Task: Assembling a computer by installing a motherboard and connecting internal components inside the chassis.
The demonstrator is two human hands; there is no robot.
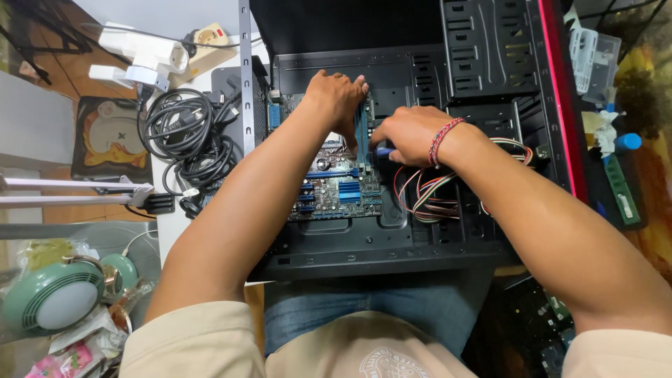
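Two hands work inside an open black computer case [392,252] that lies on its side across the person's lap, its long axis running left to right under the forearms. The left hand [336,98] rests palm down on the upper part of the motherboard [336,185], fingers spread and flat against the board's top edge; it grips nothing that I can see. The right hand [409,133] is curled just beside it, fingertips pinched on a small blue part [384,150] at the board's right edge; what kind of part it is cannot be told. A braided red and blue bracelet [442,140] circles that wrist.

The motherboard lies flat in the case below both hands, a rectangle with its long side running away from the person. Its surface is dark and densely studded, with blue slots and connectors and small metallic components. Under the right wrist a bundle of thin cables [430,196] in red, white, green and black loops loosely over the case floor. Beyond the right hand stands a black perforated metal drive cage [490,49], and a red strip [560,98] edges the case further right.

Left of the left forearm, a tangle of thick black rubbery cords [185,140] lies on the white tabletop [168,231]. Nearer the left elbow sits a round mint-green fan [52,301].
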